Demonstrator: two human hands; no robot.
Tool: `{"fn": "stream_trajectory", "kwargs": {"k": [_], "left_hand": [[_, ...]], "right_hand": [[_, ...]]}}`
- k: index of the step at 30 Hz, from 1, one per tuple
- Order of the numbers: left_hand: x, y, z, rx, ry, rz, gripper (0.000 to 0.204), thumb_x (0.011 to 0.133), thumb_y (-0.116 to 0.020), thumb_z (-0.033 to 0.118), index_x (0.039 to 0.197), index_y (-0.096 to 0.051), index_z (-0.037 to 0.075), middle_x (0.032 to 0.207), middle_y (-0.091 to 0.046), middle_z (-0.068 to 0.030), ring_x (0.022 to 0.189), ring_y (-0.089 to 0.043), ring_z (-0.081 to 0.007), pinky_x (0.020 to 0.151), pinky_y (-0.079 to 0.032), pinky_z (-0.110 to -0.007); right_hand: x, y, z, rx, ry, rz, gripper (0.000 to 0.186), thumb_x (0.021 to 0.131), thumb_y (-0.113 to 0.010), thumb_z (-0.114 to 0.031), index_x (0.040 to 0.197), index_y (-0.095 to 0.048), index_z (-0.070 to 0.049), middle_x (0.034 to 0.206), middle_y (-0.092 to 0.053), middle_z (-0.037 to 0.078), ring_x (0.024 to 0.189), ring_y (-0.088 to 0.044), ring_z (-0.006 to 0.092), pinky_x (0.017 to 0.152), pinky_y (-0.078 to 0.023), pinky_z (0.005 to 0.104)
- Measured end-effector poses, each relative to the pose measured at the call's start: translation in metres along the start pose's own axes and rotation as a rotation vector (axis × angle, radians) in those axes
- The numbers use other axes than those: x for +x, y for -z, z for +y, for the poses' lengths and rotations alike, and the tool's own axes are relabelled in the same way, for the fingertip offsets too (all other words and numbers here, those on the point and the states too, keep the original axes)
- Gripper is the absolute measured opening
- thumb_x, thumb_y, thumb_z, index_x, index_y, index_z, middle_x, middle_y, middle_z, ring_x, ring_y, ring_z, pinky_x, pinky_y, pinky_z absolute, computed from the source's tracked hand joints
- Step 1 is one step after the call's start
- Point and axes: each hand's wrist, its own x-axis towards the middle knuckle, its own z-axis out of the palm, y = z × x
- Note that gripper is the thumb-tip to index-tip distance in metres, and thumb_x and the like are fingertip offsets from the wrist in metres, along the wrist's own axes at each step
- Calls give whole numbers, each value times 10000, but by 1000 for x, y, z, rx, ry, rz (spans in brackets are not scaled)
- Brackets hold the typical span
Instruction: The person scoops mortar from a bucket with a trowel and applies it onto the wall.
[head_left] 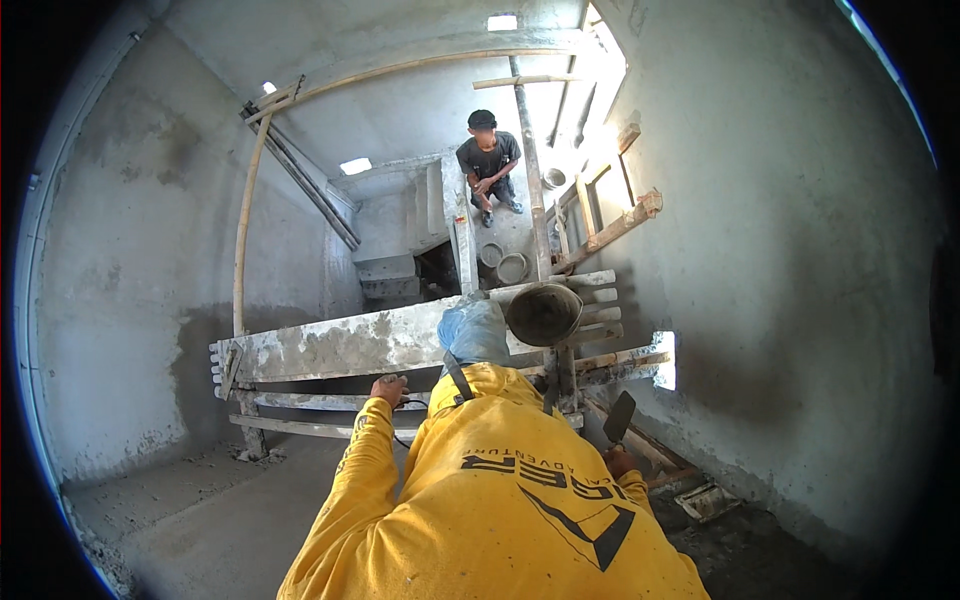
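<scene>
- Right hand [620,461]: wrapped round the masonry trowel [619,416], blade raised clear, presumably for control.
- Left hand [389,390]: fingers curled near the scaffold plank [335,350]; contents cannot be told.
- Bucket [544,314]: at the plank's right end, apparently for easy reach.

left hand [390,390]: clear above board [340,346], leftward to bamboo post [243,240] | right hand [621,461]: wall [770,250] at right, bucket [543,315] ahead-left | beyond bucket: upright pole [531,170]
</scene>
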Motion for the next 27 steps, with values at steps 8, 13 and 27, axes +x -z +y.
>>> {"fn": "stream_trajectory", "kwargs": {"k": [8,13,27], "left_hand": [[23,24,-50,-93,-102,280,754,811,-730,365,1382,-413,-12,1262,-550,-200,1082,-554,-276,881,-443,-389],[18,91,-95,-966,518,515,630,958,-458,506,1368,-479,28,1073,-663,-247,873,-658,-418,723,-515,-566],[-2,49,-117,-380,338,231,382,913,-588,300,1189,-589,36,951,-701,-147,770,-710,-298,606,-578,-418]], "right_hand": [[45,18,22,-562,258,-8,433,832,-630,-436,1058,-689,-72,1070,-680,189,1013,-647,353,881,-503,423],[52,22,2,-705,357,15,463,856,-599,-441,1133,-654,-74,1133,-652,220,1042,-636,352,900,-499,414],[39,34,-76,195,13,-51,536,660,-779,-23,1155,-591,59,998,-673,140,911,-648,259,805,-515,345]]}}
